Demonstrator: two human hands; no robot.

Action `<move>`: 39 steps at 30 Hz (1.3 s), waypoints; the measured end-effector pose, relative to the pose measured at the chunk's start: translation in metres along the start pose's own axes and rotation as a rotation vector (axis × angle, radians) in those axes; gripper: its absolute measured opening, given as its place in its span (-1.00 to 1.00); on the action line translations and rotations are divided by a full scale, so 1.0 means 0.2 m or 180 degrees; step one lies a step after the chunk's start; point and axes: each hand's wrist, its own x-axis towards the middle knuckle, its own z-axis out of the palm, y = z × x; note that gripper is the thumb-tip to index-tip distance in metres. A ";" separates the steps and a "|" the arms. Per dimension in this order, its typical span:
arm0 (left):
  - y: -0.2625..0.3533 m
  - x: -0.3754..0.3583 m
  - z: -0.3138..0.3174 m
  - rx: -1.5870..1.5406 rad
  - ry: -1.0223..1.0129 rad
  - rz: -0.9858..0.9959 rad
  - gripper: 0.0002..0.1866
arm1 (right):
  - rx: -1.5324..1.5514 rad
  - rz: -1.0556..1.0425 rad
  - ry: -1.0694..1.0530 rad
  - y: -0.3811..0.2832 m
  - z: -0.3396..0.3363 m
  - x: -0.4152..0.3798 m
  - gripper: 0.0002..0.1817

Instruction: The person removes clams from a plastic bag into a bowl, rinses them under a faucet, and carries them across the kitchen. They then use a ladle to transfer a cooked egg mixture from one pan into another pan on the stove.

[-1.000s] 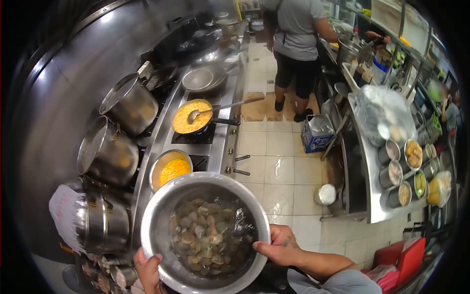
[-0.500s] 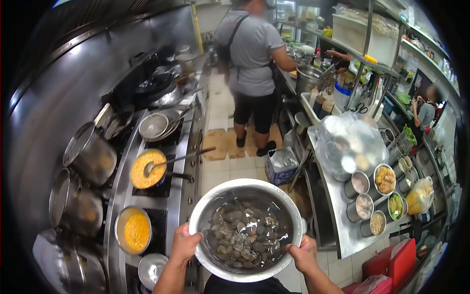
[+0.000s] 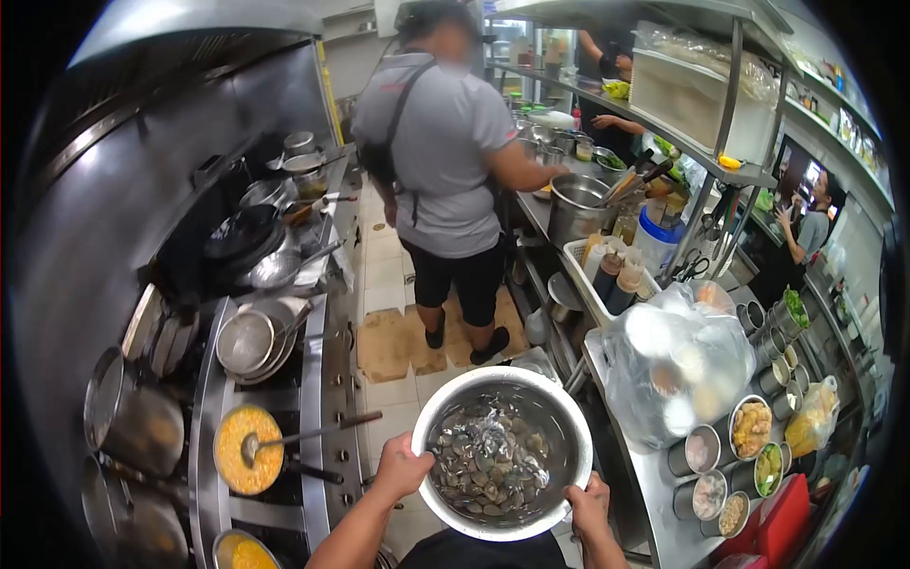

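A wide metal bowl [image 3: 431,403] of clams [image 3: 493,465] in water is held out in front of my body. My left hand [image 3: 406,467] grips its left rim, thumb over the edge. On the lower right rim, my right hand [image 3: 590,503] is closed in the same way. The fingers under the bowl are hidden. Ripples and glare break up the water over the clams. To the left of my left hand is a pan of orange-yellow sauce [image 3: 237,465] with a ladle [image 3: 303,436] resting in it.
A co-worker in a grey shirt [image 3: 445,161] stands ahead in the aisle, facing the right counter [image 3: 616,441]. On that counter are a plastic bag [image 3: 668,365] and several metal food cups [image 3: 749,427]. Large pots [image 3: 133,417] and strainers [image 3: 248,343] line the stove side at left.
I have moved forward along the aisle, with the bowl still in both hands. The co-worker appears closer, and the stove pans have slid lower in view. The water surface has shifted.
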 end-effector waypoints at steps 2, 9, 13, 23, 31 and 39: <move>0.03 0.22 0.03 0.0056 -0.0085 -0.0024 -0.83 | 0.0187 0.0136 0.0006 -0.05 0.07 0.19 -0.85; -0.03 0.90 0.19 0.0173 -0.0239 -0.0345 -0.83 | 0.0264 0.0341 0.0071 -0.01 0.31 0.86 -0.80; -0.04 1.24 0.28 0.0384 -0.0176 -0.0356 -0.83 | 0.0103 0.0647 0.0121 -0.14 0.40 1.22 -0.70; -0.34 2.08 0.29 0.0380 -0.0637 -0.0243 -0.84 | -0.1245 0.1078 -0.0114 0.11 0.64 2.03 -0.75; -0.61 2.78 0.33 0.0570 -0.1367 -0.0028 -0.83 | -0.0931 0.0798 0.0286 0.22 0.87 2.26 -0.70; -0.75 3.20 0.43 0.0946 -0.1753 -0.0124 -0.77 | -0.0118 0.1365 0.0488 0.12 1.06 2.42 -0.75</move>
